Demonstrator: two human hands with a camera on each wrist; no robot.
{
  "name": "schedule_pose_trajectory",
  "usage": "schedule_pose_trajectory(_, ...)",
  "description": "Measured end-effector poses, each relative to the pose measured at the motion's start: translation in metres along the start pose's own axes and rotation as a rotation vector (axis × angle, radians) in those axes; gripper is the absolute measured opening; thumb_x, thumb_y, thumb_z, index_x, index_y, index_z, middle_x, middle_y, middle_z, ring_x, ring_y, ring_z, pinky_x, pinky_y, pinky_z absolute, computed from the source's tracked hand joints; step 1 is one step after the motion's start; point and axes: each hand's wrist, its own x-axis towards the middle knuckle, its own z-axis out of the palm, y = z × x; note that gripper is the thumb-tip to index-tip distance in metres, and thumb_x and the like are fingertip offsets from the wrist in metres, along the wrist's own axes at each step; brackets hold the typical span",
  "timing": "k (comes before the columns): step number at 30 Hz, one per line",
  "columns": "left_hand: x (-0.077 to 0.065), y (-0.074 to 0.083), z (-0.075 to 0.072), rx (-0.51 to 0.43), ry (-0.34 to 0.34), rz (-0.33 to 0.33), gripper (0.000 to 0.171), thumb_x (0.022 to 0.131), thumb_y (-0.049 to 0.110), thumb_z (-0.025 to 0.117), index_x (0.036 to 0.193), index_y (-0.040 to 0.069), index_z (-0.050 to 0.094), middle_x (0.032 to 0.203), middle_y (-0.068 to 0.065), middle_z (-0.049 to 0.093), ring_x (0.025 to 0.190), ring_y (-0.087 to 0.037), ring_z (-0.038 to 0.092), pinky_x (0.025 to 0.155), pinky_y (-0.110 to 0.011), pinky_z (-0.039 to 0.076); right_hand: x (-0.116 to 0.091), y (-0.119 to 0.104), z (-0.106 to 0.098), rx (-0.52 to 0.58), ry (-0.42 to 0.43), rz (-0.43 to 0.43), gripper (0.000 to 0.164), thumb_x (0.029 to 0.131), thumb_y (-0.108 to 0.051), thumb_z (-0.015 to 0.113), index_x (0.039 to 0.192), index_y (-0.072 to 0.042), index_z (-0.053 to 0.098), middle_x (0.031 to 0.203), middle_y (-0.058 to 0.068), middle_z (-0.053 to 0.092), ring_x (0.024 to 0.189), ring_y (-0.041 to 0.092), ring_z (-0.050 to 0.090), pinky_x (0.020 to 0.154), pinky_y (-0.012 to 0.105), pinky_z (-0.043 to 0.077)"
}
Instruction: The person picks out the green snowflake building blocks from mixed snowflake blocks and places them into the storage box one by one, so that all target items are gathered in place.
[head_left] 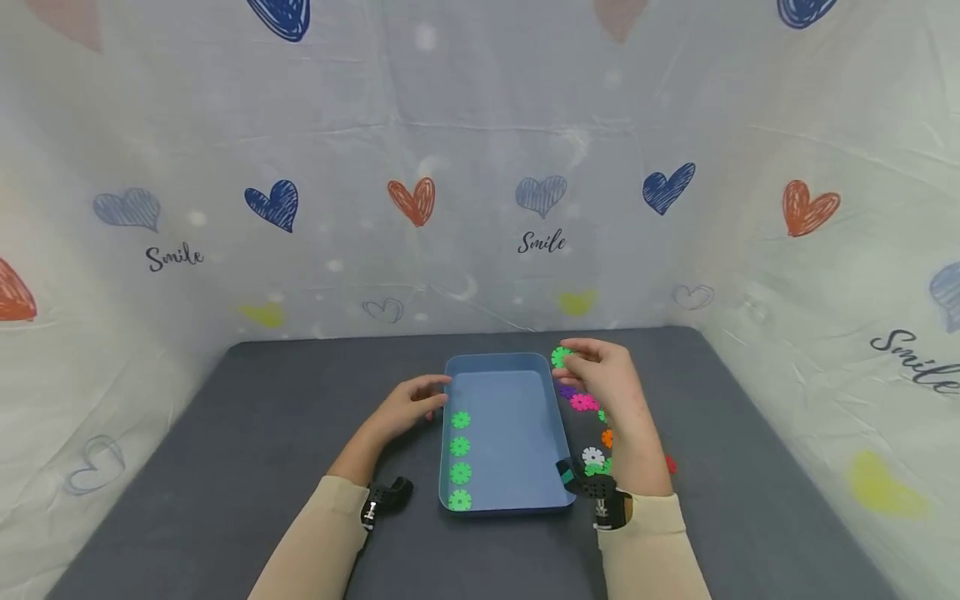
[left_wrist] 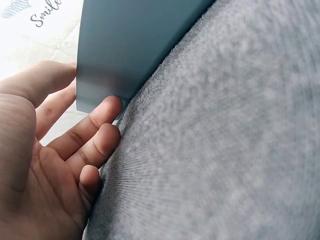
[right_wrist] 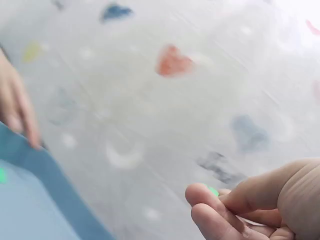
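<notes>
A green flower-shaped plastic disc [head_left: 560, 357] is pinched between thumb and fingers of my right hand [head_left: 606, 379], raised beyond the tray's far right corner. In the right wrist view only a sliver of the green disc [right_wrist: 213, 191] shows between the fingertips. My left hand [head_left: 408, 406] rests its fingertips against the left side of the blue tray [head_left: 510, 442]. The left wrist view shows those fingers, loosely bent, touching the tray's outer wall [left_wrist: 130, 45]. Inside the tray, several green discs [head_left: 460, 447] lie in a column along the left wall.
Right of the tray lie loose flower discs, among them pink [head_left: 583, 402], purple [head_left: 567, 391], orange [head_left: 607, 438], white [head_left: 592, 456] and red [head_left: 671, 464]; my right forearm hides part of them. A patterned cloth [head_left: 480, 275] hangs behind the dark table [head_left: 322, 383].
</notes>
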Motion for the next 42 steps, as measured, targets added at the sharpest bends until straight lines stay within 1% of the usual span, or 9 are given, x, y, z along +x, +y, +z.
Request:
schedule_pose_trajectory(5,0.000,0.001,0.004,0.003,0.006,-0.004,0.042,0.101,0.023,0.069,0.139,0.006,0.063,0.099,-0.006,0.069,0.073,-0.020,0.060,0.073,-0.037,0.049,0.006,0.008,0.046,-0.085,-0.109,0.009,0.038,0.099,-0.001,0.063,0.136,0.005,0.062,0.122,0.025,0.067,0.090,0.025,0.075,0.081,0.034,0.059)
schedule_pose_trajectory(9,0.001,0.003,0.006,0.005,0.004,0.006,0.042,0.101,0.023,0.069,0.139,0.006,0.063,0.099,-0.006,0.069,0.072,-0.020,0.060,0.072,-0.037,0.049,0.009,0.023,0.075,-0.328,-0.184,-0.026,0.043,0.091,0.000,0.074,0.133,0.005,0.065,0.125,0.024,0.066,0.102,0.031,0.071,0.086,0.043,0.057)
schedule_pose_trajectory(13,0.003,0.004,0.006,-0.003,0.001,0.008,0.042,0.101,0.021,0.069,0.139,0.006,0.063,0.100,-0.007,0.069,0.072,-0.020,0.060,0.072,-0.037,0.050,0.010,0.036,0.092,-0.526,-0.219,-0.087,0.045,0.084,0.004,0.073,0.128,0.010,0.066,0.126,0.024,0.066,0.115,0.035,0.063,0.093,0.048,0.053)
schedule_pose_trajectory(21,0.002,0.005,0.002,-0.029,-0.010,0.004,0.041,0.102,0.019,0.067,0.140,0.005,0.061,0.104,-0.009,0.069,0.074,-0.021,0.060,0.072,-0.037,0.051,0.011,0.042,0.102,-0.525,-0.315,-0.122,0.062,0.086,0.010,0.059,0.147,0.003,0.051,0.139,0.026,0.057,0.121,0.040,0.061,0.096,0.050,0.052)
schedule_pose_trajectory(24,0.002,0.005,0.001,-0.033,-0.002,0.007,0.041,0.102,0.019,0.068,0.140,0.005,0.062,0.103,-0.009,0.069,0.074,-0.022,0.060,0.072,-0.038,0.051,0.012,0.040,0.103,-0.561,-0.337,-0.164,0.050,0.088,0.010,0.057,0.137,0.004,0.060,0.134,0.026,0.059,0.121,0.041,0.061,0.096,0.052,0.051)
schedule_pose_trajectory(29,0.002,0.002,0.001,-0.011,-0.004,0.003,0.041,0.102,0.021,0.068,0.139,0.006,0.063,0.098,-0.008,0.068,0.073,-0.021,0.060,0.072,-0.038,0.051,0.007,0.043,0.107,-0.785,-0.411,-0.238,0.030,0.093,0.004,0.058,0.118,0.003,0.074,0.119,0.019,0.065,0.117,0.037,0.060,0.099,0.053,0.048)
schedule_pose_trajectory(34,0.001,0.003,0.002,-0.004,0.005,-0.002,0.041,0.101,0.022,0.069,0.139,0.007,0.064,0.099,-0.007,0.068,0.072,-0.020,0.060,0.072,-0.038,0.051,0.002,0.046,0.112,-0.922,-0.446,-0.217,0.040,0.100,-0.012,0.059,0.138,0.002,0.063,0.124,0.018,0.052,0.118,0.032,0.050,0.100,0.051,0.044)
schedule_pose_trajectory(37,0.001,0.003,0.002,-0.013,0.001,-0.002,0.041,0.102,0.022,0.068,0.139,0.006,0.063,0.100,-0.007,0.069,0.072,-0.020,0.059,0.071,-0.037,0.051,0.002,0.049,0.114,-0.931,-0.457,-0.187,0.050,0.102,-0.020,0.060,0.148,0.001,0.053,0.132,0.017,0.045,0.122,0.032,0.043,0.105,0.051,0.039)
schedule_pose_trajectory(42,0.001,0.003,0.000,-0.026,-0.004,0.003,0.042,0.102,0.022,0.068,0.139,0.004,0.062,0.098,-0.007,0.068,0.072,-0.021,0.059,0.070,-0.037,0.050,0.003,0.054,0.117,-0.899,-0.473,-0.137,0.057,0.107,-0.032,0.052,0.156,-0.005,0.042,0.156,0.021,0.029,0.146,0.038,0.025,0.117,0.056,0.024)
